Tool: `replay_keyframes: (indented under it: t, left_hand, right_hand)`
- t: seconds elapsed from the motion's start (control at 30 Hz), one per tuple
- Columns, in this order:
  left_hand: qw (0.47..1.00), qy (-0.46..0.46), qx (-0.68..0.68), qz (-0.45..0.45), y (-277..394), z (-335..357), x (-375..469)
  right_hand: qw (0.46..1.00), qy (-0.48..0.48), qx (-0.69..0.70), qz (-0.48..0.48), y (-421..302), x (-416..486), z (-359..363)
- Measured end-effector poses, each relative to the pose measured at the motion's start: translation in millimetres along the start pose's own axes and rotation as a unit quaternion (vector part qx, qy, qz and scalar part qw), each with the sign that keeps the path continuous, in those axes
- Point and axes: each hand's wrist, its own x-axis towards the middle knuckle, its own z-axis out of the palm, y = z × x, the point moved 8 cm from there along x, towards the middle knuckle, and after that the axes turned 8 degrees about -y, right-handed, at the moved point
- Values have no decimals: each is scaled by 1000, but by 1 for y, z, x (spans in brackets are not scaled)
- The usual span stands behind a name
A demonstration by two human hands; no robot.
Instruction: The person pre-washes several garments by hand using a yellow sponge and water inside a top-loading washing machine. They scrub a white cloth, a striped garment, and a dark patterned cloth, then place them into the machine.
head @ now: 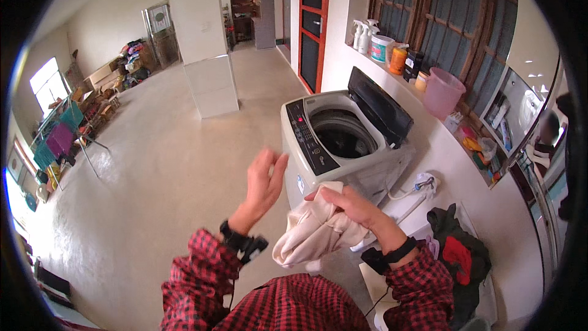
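Note:
My right hand (350,205) grips a bunched cream-white cloth garment (317,234), which hangs in folds in front of my body. To the left of it, my left hand (265,179) is raised over the floor with nothing in it, its thumb apart from the fingers. Just beyond both hands stands a white top-loading washing machine (358,174). Its dark lid (381,108) is tipped up, and the drum (342,134) shows dark inside. A red light glows on the black control panel (308,140).
Dark and red clothes (459,248) lie in a heap at my right, by a wall tap (423,185). Spray bottles (364,37), tubs and a pink bucket (443,93) line the windowsill. A square pillar (209,78) and a drying rack (64,133) stand farther left.

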Motion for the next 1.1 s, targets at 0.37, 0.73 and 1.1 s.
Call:
replay_keyframes:
  t: [0.37,0.73,1.1]
  left_hand:
    - [776,-248,-526,-244,-75,56,-108]
    - [640,274,-614,-372,-265,-124,-176]
    - [681,-439,-181,-557,-281,-18,-290]
  right_hand:
    - [989,-42,-79,116,4,6,9]
    - [975,26,-139,170,-28,-60,-43]
    - [868,-56,-492,42,-59,-20,-3]
